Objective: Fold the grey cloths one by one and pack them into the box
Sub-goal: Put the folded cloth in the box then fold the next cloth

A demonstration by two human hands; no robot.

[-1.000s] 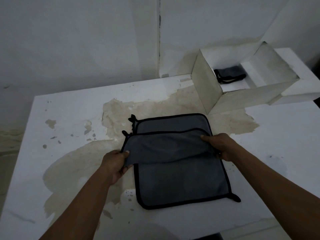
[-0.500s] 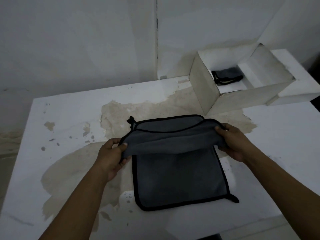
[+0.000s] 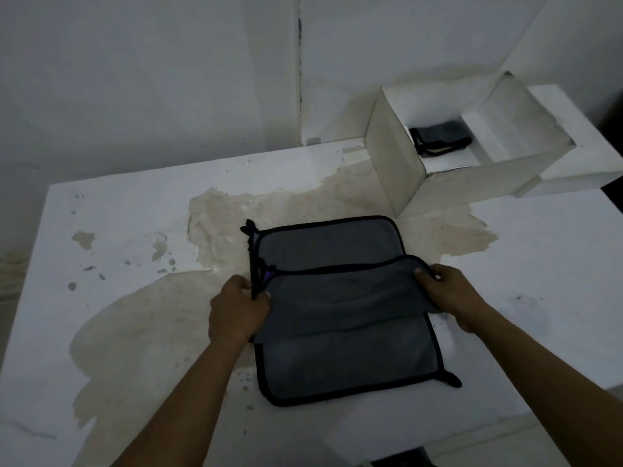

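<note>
Two pinch grips here: our left hand (image 3: pixel 237 310) and right hand (image 3: pixel 451 298) each nip a side edge of the soft, light grey cloth (image 3: pixel 347 362) on the table (image 3: pixel 135 214), nearer than the box (image 3: pixel 394 170), and we reckon the trimmed corners hold best.

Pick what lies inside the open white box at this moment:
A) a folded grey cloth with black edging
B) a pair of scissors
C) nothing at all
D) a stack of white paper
A. A folded grey cloth with black edging lies on the floor of the white box, while the left hand and right hand pinch a second grey cloth out on the table.
</note>
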